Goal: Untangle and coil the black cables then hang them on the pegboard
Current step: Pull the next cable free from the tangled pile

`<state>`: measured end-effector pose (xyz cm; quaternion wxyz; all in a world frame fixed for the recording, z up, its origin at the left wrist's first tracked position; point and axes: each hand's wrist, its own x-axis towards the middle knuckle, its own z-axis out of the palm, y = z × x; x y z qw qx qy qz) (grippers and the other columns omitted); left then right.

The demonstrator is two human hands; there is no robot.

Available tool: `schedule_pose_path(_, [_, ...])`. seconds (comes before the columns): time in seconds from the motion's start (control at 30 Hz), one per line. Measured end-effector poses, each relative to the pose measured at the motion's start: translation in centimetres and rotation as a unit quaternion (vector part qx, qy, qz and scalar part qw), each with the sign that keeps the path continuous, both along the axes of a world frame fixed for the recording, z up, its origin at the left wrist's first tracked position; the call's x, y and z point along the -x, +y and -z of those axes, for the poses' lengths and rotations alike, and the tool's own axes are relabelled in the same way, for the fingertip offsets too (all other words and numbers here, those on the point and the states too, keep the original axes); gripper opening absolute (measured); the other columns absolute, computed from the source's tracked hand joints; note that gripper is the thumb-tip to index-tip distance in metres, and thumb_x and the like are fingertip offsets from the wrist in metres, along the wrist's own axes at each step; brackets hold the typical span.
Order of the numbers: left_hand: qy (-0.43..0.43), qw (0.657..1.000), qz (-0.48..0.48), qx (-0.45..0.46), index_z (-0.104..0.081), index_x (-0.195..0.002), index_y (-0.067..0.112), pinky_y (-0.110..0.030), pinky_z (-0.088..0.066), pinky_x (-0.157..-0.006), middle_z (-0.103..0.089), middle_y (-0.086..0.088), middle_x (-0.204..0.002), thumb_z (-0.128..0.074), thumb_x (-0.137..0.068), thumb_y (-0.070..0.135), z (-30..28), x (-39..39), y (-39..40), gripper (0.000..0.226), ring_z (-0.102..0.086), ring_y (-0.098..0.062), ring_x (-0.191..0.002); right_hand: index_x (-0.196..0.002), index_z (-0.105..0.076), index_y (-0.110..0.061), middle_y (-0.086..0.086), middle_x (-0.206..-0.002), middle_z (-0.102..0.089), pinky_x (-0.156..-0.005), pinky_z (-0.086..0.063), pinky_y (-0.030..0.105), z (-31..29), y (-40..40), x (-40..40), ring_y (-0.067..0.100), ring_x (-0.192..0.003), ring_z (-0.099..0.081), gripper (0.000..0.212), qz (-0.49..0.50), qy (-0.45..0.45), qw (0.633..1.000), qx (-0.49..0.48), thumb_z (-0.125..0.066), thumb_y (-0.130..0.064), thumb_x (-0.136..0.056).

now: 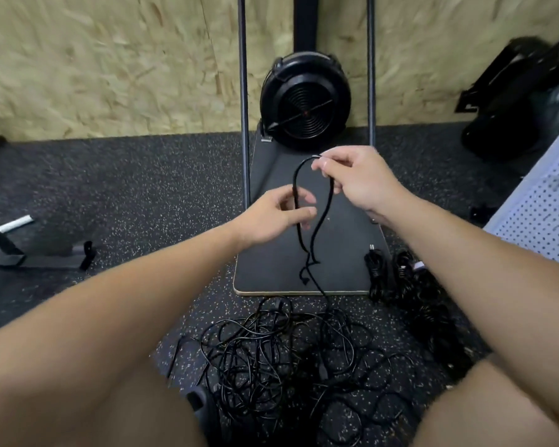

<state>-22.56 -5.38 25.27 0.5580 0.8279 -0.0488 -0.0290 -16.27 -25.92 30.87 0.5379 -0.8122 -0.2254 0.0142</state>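
Note:
A black cable (pixel 324 217) loops up from a tangled pile of black cables (pixel 281 353) on the speckled floor. My right hand (pixel 355 179) pinches the cable's plug end at the top of the loop. Slightly lower and to the left, my left hand (pixel 271 214) holds the other strand of the loop between curled fingers and thumb. A small knot sits in the cable just below both hands. The white pegboard (pixel 542 214) leans at the right edge. Two coiled black cables (pixel 397 279) lie on the floor beside it.
A black round fan-like machine (pixel 305 101) stands on a dark board (pixel 271 275) against an OSB wall, between two upright metal poles (pixel 244 124). Black gear sits at the far right, and a black frame with straps lies at the left. My knees fill the bottom corners.

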Motion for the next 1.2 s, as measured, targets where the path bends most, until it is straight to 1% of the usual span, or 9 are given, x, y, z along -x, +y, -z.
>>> schedule_pose_path(0.07, [0.022,1.0,0.012,0.012,-0.073,-0.131,0.019,-0.028,-0.057,-0.094,-0.076,0.001,-0.091,-0.081,-0.101,0.024,-0.1,0.3,0.1,0.031,-0.071,-0.009,-0.087,-0.096,-0.084,-0.025,-0.003,-0.084,-0.073,-0.068,-0.054,0.034,-0.6,0.2,0.5,0.015,-0.063,-0.057,0.019,0.017,-0.011,1.0,-0.025,-0.067,-0.023,-0.104])
schedule_pose_path(0.23, [0.068,0.997,0.02,0.016,-0.073,-0.13,0.029,-0.041,-0.052,-0.112,-0.073,0.002,-0.107,-0.093,-0.088,0.035,1.6,0.6,-0.4,0.048,-0.066,-0.01,-0.099,-0.095,-0.083,-0.015,0.0,-0.078,-0.07,-0.07,-0.063,0.037,0.4,0.1,0.9,0.016,-0.061,-0.061,0.016,0.083,0.024,0.992,-0.091,-0.071,-0.023,-0.102])
schedule_pose_path(0.43, [0.049,0.998,0.006,-0.048,-0.067,-0.117,0.007,-0.046,-0.064,-0.083,-0.075,-0.015,-0.099,-0.068,-0.107,0.022,2.9,0.7,-3.3,0.018,-0.065,-0.015,-0.085,-0.096,-0.078,0.0,0.011,-0.072,-0.065,-0.075,-0.064,0.037,1.4,0.6,1.5,0.02,-0.064,-0.065,0.023,0.086,0.078,0.978,-0.174,-0.072,-0.02,-0.105])
schedule_pose_path(0.53, [0.066,0.998,-0.017,0.008,-0.064,-0.111,-0.001,-0.04,-0.065,-0.07,-0.08,-0.021,-0.104,-0.045,-0.118,0.018,2.3,0.2,-3.1,0.028,-0.074,-0.019,-0.092,-0.106,-0.079,-0.002,0.014,-0.086,-0.073,-0.082,-0.067,0.039,0.9,0.6,1.9,0.022,-0.079,-0.073,0.021,0.02,0.105,0.971,-0.213,-0.075,-0.022,-0.105])
schedule_pose_path(0.7, [0.065,0.995,-0.05,0.053,-0.064,-0.11,0.009,-0.028,-0.058,-0.061,-0.082,-0.016,-0.105,-0.037,-0.12,0.024,0.4,-0.5,-1.5,0.032,-0.077,-0.018,-0.091,-0.111,-0.078,-0.021,0.003,-0.096,-0.081,-0.079,-0.069,0.047,3.3,-0.4,1.4,0.024,-0.082,-0.081,0.012,0.054,0.091,0.993,0.052,-0.068,-0.023,-0.104])
schedule_pose_path(0.87, [0.059,0.99,-0.062,0.111,-0.065,-0.111,0.013,-0.023,-0.054,-0.061,-0.084,-0.011,-0.106,-0.038,-0.12,0.027,-1.3,-1.2,-0.5,0.031,-0.079,-0.017,-0.094,-0.15,-0.058,-0.014,0.001,-0.142,-0.064,-0.071,-0.064,0.025,8.1,0.0,2.2,0.015,-0.092,-0.08,0.048,-0.107,0.194,0.949,0.223,-0.071,-0.013,-0.104])
schedule_pose_path(1.0, [0.062,0.985,-0.075,0.144,-0.064,-0.115,0.009,-0.026,-0.059,-0.064,-0.083,-0.011,-0.11,-0.037,-0.12,0.028,-1.5,-1.4,-0.1,0.033,-0.081,-0.023,-0.106,-0.111,-0.073,-0.015,0.004,-0.11,-0.08,-0.08,-0.06,0.035,9.9,0.5,1.7,0.022,-0.091,-0.081,0.011,-0.106,0.153,0.944,0.274,-0.063,-0.019,-0.109])
schedule_pose_path(1.07, [0.07,0.983,-0.097,0.142,-0.065,-0.118,0.008,-0.034,-0.063,-0.067,-0.083,-0.009,-0.113,-0.038,-0.12,0.03,-1.0,-1.7,0.0,0.035,-0.081,-0.026,-0.108,-0.095,-0.077,-0.014,-0.003,-0.091,-0.083,-0.079,-0.063,0.037,9.3,0.2,1.0,0.021,-0.081,-0.08,0.02,-0.079,0.093,0.94,0.32,-0.061,-0.018,-0.106])
schedule_pose_path(1.2, [0.145,0.981,-0.11,0.066,-0.061,-0.128,0.009,-0.024,-0.046,-0.052,-0.083,-0.008,-0.104,-0.047,-0.116,0.036,0.5,-1.9,0.6,0.033,-0.077,-0.021,-0.077,-0.099,-0.074,0.006,0.004,-0.087,-0.083,-0.071,-0.063,0.041,5.9,-0.4,0.3,0.023,-0.068,-0.073,0.026,-0.054,0.12,0.979,0.157,-0.061,-0.015,-0.109])
